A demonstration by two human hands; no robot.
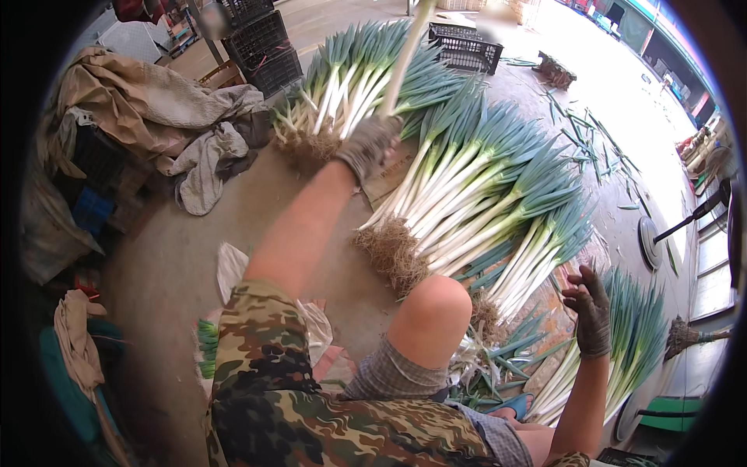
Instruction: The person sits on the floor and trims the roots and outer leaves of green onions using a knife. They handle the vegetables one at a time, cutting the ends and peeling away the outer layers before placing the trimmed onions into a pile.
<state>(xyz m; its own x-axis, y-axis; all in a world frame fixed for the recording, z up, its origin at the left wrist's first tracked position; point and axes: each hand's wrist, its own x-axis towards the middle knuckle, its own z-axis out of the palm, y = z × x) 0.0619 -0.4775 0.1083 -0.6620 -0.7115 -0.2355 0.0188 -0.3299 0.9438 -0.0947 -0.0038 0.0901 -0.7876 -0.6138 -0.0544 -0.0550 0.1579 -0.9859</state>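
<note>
My left hand (pixel 369 145), in a dark worn glove, reaches far forward over the stacked green onions. It is closed around the lower end of a long pale stalk (pixel 401 73), which points up and away and is motion-blurred. Below that hand lies the far pile of green onions (pixel 344 87), roots towards me. A larger middle pile of green onions (pixel 467 192) fans out to the right, its brown roots (pixel 397 254) near my bent knee. My right hand (pixel 592 312), also gloved, is raised with fingers apart, holding nothing, above the right-hand pile of green onions (pixel 633 344).
Black plastic crates stand at the back, one stack (pixel 262 52) left and one crate (pixel 464 49) behind the onions. Crumpled sacks (pixel 157 117) cover things at left. Loose leaves (pixel 589 137) litter the floor. A fan base (pixel 646 242) and a broom (pixel 683 337) are at right.
</note>
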